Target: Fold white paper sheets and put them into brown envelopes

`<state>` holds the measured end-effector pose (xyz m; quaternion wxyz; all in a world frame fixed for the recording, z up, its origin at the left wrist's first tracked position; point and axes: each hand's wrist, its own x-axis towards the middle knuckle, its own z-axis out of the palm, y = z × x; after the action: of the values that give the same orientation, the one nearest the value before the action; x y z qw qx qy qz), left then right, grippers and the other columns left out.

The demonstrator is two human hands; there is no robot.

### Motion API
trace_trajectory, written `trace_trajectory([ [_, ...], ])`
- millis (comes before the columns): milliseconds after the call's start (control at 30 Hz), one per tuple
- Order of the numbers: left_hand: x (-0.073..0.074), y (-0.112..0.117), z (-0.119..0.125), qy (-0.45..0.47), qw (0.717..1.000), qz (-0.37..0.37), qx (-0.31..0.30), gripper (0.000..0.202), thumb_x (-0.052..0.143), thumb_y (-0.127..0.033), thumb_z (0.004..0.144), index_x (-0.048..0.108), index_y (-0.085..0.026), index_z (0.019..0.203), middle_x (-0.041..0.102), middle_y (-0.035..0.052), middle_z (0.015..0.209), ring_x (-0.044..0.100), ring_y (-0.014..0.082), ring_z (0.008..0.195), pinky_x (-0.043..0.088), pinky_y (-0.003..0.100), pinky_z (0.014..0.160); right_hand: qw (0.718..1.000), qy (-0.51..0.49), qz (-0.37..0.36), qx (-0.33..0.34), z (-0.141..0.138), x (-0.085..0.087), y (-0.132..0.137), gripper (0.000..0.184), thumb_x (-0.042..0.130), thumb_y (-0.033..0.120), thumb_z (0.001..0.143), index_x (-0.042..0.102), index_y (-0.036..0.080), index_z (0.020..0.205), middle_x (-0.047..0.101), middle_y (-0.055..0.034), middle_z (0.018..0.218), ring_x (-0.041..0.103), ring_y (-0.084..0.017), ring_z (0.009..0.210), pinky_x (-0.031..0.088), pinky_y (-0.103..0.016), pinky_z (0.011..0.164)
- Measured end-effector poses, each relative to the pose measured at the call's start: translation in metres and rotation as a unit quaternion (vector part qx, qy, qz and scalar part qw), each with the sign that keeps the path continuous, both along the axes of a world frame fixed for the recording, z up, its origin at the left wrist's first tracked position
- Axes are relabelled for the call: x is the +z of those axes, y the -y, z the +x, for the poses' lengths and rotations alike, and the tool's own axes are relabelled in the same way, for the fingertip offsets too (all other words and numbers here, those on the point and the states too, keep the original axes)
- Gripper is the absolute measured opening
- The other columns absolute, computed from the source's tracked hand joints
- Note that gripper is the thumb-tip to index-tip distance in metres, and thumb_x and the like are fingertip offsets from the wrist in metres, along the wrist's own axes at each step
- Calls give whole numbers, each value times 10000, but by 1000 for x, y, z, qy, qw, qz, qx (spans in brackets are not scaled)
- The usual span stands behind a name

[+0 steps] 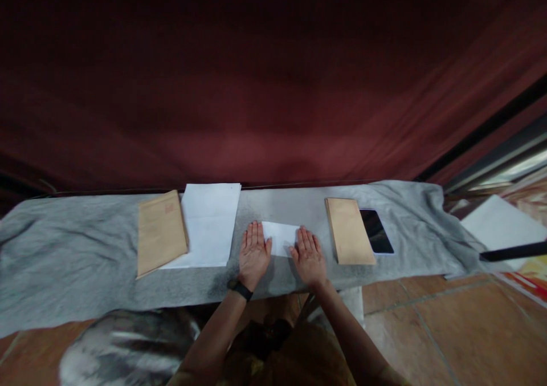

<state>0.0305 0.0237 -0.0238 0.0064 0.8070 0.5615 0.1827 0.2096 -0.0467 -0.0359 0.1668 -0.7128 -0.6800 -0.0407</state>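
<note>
Between my hands a small white piece of paper (280,239), which looks folded, lies flat on the grey cloth. My left hand (254,255), with a dark band on its wrist, rests palm down over the paper's left end, fingers stretched out. On the paper's right end lies my right hand (309,257), also flat with its fingers extended. Left of my hands is a stack of white paper sheets (211,223), partly covered by brown envelopes (161,232). To the right sits another pile of brown envelopes (350,232).
A dark-screened phone (376,231) lies beside the right envelope pile. Grey cloth (85,255) covers the long narrow surface, wrinkled at both ends. A dark red curtain-like sheet (273,101) rises behind it. Floor tiles (453,323) show below, and a white sheet (504,223) is at far right.
</note>
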Motion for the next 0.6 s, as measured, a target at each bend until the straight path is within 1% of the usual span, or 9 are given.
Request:
trace_trajectory([
  [100, 3, -1, 2, 4, 999, -13, 32, 611, 295, -373, 1023, 376, -17, 1514, 369, 219, 1573, 294, 313, 1499, 263, 524, 1223, 1000, -7, 1, 2, -1, 1, 0, 615, 349, 414, 1059, 305, 56, 1557, 374, -185, 1581, 338, -283, 1477, 265, -484, 1201],
  [167, 6, 1, 9, 8, 999, -12, 34, 610, 292, -359, 1025, 361, -5, 1517, 340, 223, 1587, 271, 316, 1507, 256, 529, 1227, 1000, -14, 1, 0, -2, 1, 0, 613, 353, 413, 1056, 309, 61, 1557, 379, -187, 1578, 336, -284, 1478, 265, -495, 1199],
  [200, 8, 3, 14, 8, 1000, -10, 18, 602, 287, -342, 1027, 349, -5, 1523, 322, 215, 1597, 252, 308, 1514, 257, 523, 1229, 1000, -16, -1, -2, -2, 2, 0, 608, 351, 407, 1055, 313, 64, 1556, 382, -185, 1577, 335, -283, 1479, 263, -497, 1200],
  [233, 8, 6, 20, 6, 1000, -10, -12, 590, 282, -324, 1030, 342, -12, 1527, 310, 201, 1606, 236, 294, 1521, 260, 508, 1232, 1000, -18, -5, -5, -2, 2, -1, 597, 347, 395, 1055, 321, 67, 1554, 384, -180, 1578, 333, -282, 1480, 258, -497, 1201],
  [333, 6, 13, 39, -10, 992, -27, -122, 557, 276, -296, 1036, 361, -44, 1524, 324, 154, 1613, 240, 254, 1522, 280, 460, 1236, 1000, -18, -19, -7, -2, 3, -1, 551, 336, 322, 1051, 351, 75, 1543, 369, -155, 1592, 326, -271, 1484, 231, -479, 1213],
  [367, 4, 15, 44, -15, 989, -34, -142, 552, 279, -296, 1036, 368, -47, 1521, 333, 149, 1610, 249, 249, 1519, 281, 456, 1237, 1000, -18, -23, -7, -2, 4, -1, 542, 334, 299, 1047, 358, 79, 1541, 364, -150, 1595, 323, -266, 1485, 223, -473, 1217],
  [400, 3, 16, 47, -18, 988, -38, -149, 551, 282, -298, 1036, 370, -46, 1519, 337, 151, 1609, 255, 249, 1517, 278, 459, 1238, 999, -17, -26, -7, -2, 4, -1, 537, 334, 284, 1043, 361, 83, 1541, 362, -148, 1597, 322, -262, 1486, 219, -469, 1219],
  [500, -2, 14, 49, -18, 991, -32, -125, 560, 286, -309, 1035, 356, -44, 1523, 330, 160, 1610, 251, 251, 1519, 264, 477, 1240, 999, -16, -33, -9, -2, 5, -1, 542, 340, 289, 1042, 355, 87, 1545, 375, -153, 1588, 317, -258, 1489, 226, -467, 1217],
  [600, -4, 8, 37, -14, 996, -20, -90, 572, 293, -326, 1031, 358, -37, 1521, 335, 174, 1605, 255, 258, 1518, 264, 480, 1236, 999, -16, -32, -9, -2, 5, -1, 551, 346, 316, 1049, 351, 73, 1543, 376, -155, 1586, 323, -260, 1486, 237, -463, 1215],
])
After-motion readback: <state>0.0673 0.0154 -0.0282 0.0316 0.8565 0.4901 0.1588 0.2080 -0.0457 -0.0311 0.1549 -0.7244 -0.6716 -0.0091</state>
